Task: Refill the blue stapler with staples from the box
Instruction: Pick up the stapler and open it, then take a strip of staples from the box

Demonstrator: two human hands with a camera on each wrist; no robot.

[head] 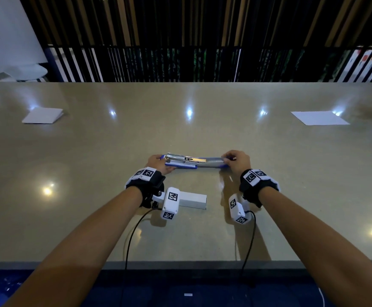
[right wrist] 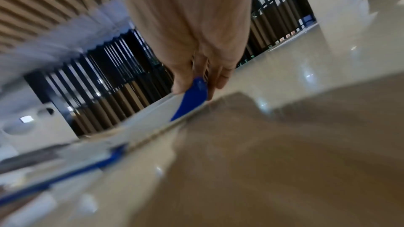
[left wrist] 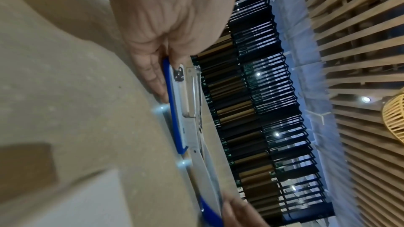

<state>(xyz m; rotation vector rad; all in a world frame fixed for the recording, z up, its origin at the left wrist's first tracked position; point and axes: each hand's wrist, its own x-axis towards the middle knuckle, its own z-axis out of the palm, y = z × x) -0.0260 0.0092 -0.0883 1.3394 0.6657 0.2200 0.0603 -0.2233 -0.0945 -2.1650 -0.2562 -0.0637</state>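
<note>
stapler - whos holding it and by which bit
Both hands hold the blue stapler, swung open flat on the table: the left hand at its base end, the right hand pinching the opened cover's tip.

The head view looks down across the desk (head: 202, 240) from its near edge; both wrist views skim close, sharing the blue stapler (head: 193, 161).

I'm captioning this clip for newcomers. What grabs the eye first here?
The blue stapler, swung open flat at the table's middle, with the left hand gripping one end and the right hand the other. A white box lies just nearer, between the wrists.
</note>
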